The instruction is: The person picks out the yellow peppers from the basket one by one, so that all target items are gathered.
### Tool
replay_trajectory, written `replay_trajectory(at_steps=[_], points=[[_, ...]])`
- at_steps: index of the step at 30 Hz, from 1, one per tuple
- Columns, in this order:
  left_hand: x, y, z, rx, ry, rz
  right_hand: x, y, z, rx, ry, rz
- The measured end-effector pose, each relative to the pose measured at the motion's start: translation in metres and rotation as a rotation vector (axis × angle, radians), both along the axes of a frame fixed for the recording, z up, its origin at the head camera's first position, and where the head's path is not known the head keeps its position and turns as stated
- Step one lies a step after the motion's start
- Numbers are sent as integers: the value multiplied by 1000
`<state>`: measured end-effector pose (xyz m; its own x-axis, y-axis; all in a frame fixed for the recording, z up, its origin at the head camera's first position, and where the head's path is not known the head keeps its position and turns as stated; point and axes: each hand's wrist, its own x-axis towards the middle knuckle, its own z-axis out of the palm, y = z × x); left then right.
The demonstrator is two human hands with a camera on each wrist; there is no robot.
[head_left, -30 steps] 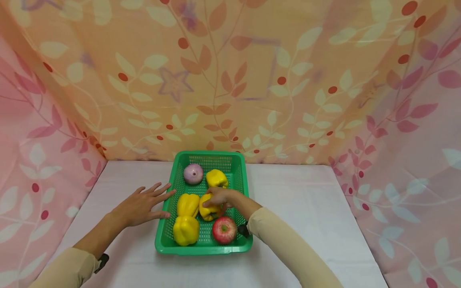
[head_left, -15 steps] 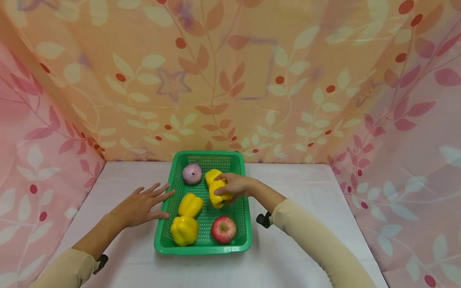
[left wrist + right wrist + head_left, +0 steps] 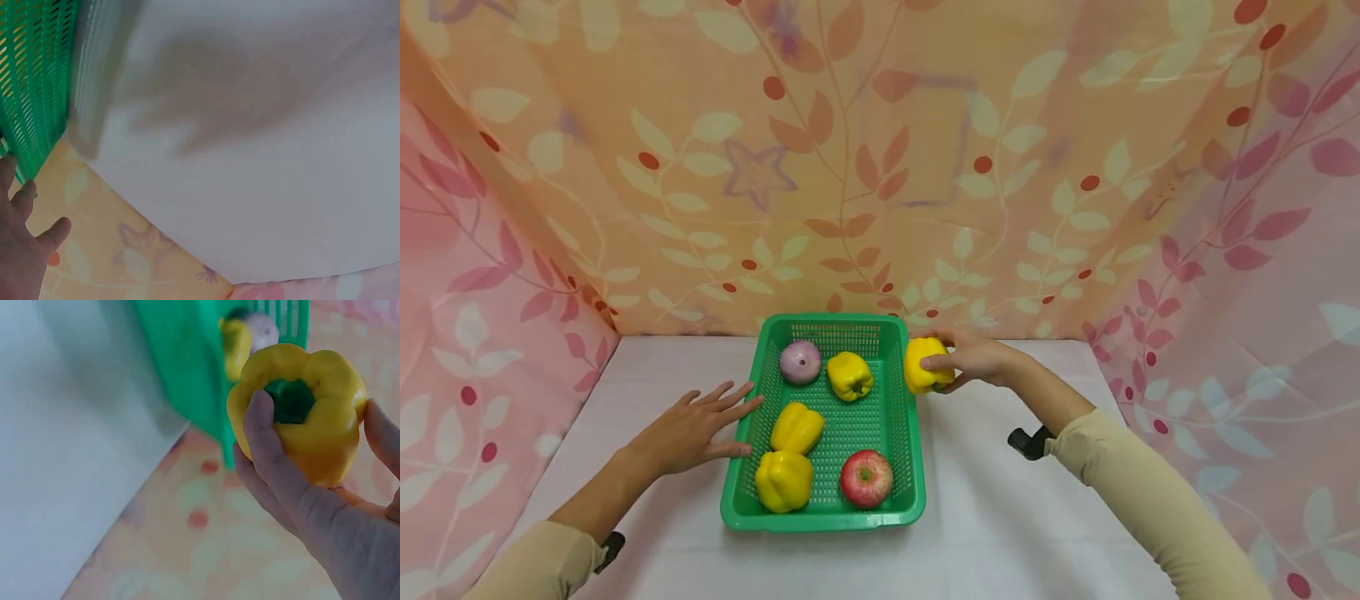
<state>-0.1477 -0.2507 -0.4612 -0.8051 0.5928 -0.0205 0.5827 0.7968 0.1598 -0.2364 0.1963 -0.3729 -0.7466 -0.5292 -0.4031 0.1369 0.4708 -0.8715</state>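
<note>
My right hand grips a yellow bell pepper just beyond the right rim of the green basket. In the right wrist view its green stem faces the camera, with fingers and thumb around its sides. At the basket's left rim, my left hand spreads its fingers, holding nothing. Inside the basket, one yellow bell pepper lies near the back, and two more, a middle pepper and a front pepper, line the left side. A purple onion sits back left; a red apple sits front right.
The basket stands on a white-covered table. Behind it rises an orange floral cloth, with pink floral cloth at the sides. A shadow of a hand falls on the tabletop in the left wrist view.
My right hand has lifted the yellow bell pepper from the basket's middle and carried it right, past the rim. The middle left pepper has shifted slightly. My left hand stays in place.
</note>
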Motion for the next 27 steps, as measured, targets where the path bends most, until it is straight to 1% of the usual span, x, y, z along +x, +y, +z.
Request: replay_trajectory(at_steps=[3, 6, 10, 13, 18, 21, 23, 27], points=[[0, -1, -3, 1, 16, -7, -4, 25, 0, 29, 18, -53], [0, -2, -4, 4, 22, -10, -8, 50, -4, 73, 32, -112], [0, -2, -4, 5, 22, -8, -13, 81, -18, 133, 41, -197], [0, -2, -3, 4, 21, -10, -15, 101, -31, 164, 24, -262], [0, -2, -4, 14, 27, -8, -18, 125, -51, 184, -10, -355], [0, -3, -6, 22, 37, -10, -20, 139, -62, 196, -16, -401], [0, -3, -7, 23, 40, -13, -21, 147, -68, 206, -21, -436], [-1, -2, -7, 20, 24, -10, -21, 162, -77, 226, -44, -491]])
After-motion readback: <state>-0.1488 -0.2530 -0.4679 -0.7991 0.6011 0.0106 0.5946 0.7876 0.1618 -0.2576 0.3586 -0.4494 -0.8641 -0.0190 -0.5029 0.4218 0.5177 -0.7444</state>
